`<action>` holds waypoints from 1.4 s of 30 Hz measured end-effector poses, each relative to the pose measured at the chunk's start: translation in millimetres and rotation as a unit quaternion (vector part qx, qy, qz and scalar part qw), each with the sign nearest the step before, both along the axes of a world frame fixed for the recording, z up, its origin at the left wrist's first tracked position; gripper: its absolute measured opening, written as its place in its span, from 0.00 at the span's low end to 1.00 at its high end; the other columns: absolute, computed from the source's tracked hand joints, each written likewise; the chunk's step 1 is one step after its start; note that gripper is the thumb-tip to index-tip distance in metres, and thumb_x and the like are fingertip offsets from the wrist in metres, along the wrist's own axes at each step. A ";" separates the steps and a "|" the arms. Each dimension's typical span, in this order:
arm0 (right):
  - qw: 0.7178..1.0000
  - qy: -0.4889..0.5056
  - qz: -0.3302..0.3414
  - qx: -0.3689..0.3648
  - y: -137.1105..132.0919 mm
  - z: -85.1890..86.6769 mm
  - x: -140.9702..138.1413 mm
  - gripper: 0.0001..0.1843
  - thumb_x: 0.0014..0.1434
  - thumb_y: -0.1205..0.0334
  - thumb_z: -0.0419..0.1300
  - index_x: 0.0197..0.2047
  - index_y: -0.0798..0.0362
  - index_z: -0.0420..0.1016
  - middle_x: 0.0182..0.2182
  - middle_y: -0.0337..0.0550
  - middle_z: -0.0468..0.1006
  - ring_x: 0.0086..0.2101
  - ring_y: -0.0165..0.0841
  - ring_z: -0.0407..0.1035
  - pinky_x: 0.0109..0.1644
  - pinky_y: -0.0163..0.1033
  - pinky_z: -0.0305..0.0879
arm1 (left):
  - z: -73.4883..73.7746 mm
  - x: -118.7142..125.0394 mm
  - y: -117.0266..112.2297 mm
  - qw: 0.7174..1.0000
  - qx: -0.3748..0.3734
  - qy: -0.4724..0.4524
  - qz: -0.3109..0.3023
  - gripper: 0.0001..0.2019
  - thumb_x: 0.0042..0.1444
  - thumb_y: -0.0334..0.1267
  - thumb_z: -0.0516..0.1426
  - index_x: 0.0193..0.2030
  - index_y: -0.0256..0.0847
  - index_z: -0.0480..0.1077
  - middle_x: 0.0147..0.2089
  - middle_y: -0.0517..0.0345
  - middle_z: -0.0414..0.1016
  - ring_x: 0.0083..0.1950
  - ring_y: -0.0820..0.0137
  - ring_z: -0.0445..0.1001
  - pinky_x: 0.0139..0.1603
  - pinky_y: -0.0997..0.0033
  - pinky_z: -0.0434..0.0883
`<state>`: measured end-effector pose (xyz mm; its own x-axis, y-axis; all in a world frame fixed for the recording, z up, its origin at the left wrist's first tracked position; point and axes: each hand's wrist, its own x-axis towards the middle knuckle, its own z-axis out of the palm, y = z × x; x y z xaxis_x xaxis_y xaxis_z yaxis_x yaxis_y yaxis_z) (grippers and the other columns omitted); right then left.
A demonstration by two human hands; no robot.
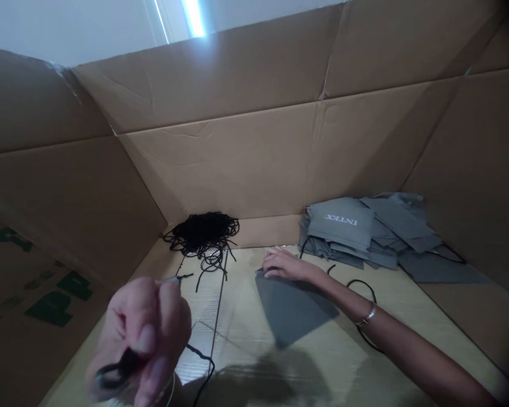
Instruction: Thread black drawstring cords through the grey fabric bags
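My left hand (142,336) is raised close to the camera at the lower left, blurred, its fingers closed on a black cord (201,357) and a thin metal tool whose tip (169,279) pokes out above the fingers. My right hand (285,264) reaches forward and rests flat on the top edge of a grey fabric pouch (290,308) lying on the cardboard floor. A silver bracelet (368,314) sits on that wrist. Another black cord (365,285) loops under the right forearm.
Tall cardboard walls (258,164) enclose the workspace on three sides. A tangle of black cords (203,233) lies at the back left corner. A stack of grey pouches (365,232), one printed INTEX, is piled at the back right.
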<state>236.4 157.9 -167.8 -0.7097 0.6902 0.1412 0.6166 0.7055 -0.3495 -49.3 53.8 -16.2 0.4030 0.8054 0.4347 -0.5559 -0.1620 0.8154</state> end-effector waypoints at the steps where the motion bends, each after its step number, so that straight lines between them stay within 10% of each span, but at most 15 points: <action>1: 1.000 0.023 -0.006 0.004 -3.7 6.9 0.1 0.13 0.67 0.56 0.55 0.39 0.54 0.77 0.37 0.42 0.78 0.43 0.35 0.66 0.52 0.41 0.56 | 5.7 4.0 -2.2 0.999 0.044 0.004 0.001 0.04 0.49 0.42 0.66 0.31 0.49 0.77 0.17 0.65 0.69 0.05 0.84 0.48 0.02 0.82 0.48; 8: 0.979 0.178 -0.075 0.067 -59.2 85.5 -5.8 0.16 0.71 0.56 0.48 0.43 0.55 0.74 0.37 0.44 0.77 0.38 0.33 0.66 0.46 0.39 0.59 | 8.4 25.7 -6.0 0.897 0.194 0.263 0.298 0.04 0.55 0.34 0.64 0.38 0.45 0.78 0.34 0.58 0.79 0.29 0.73 0.75 0.25 0.80 0.72; 14: 0.951 0.279 -0.079 0.106 -107.8 123.6 -15.1 0.10 0.71 0.61 0.49 0.40 0.53 0.69 0.33 0.40 0.74 0.34 0.31 0.64 0.43 0.38 0.58 | 9.3 44.9 -9.9 0.842 0.279 0.368 0.277 0.07 0.60 0.29 0.60 0.40 0.47 0.75 0.39 0.64 0.79 0.38 0.75 0.76 0.37 0.79 0.72; 42: 0.892 0.442 0.086 0.037 -117.8 117.8 -17.2 0.06 0.64 0.60 0.62 0.39 0.53 0.78 0.23 0.34 0.71 0.24 0.25 0.58 0.39 0.40 0.54 | 17.2 44.1 -38.2 0.792 0.359 0.451 0.201 0.07 0.61 0.27 0.56 0.40 0.43 0.70 0.31 0.65 0.72 0.29 0.78 0.70 0.29 0.78 0.65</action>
<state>219.3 40.1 -49.9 -0.3937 0.5474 0.7385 0.0029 0.8041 -0.5945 -5.2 15.6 1.0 0.5833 0.6238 0.5203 0.4150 -0.7795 0.4692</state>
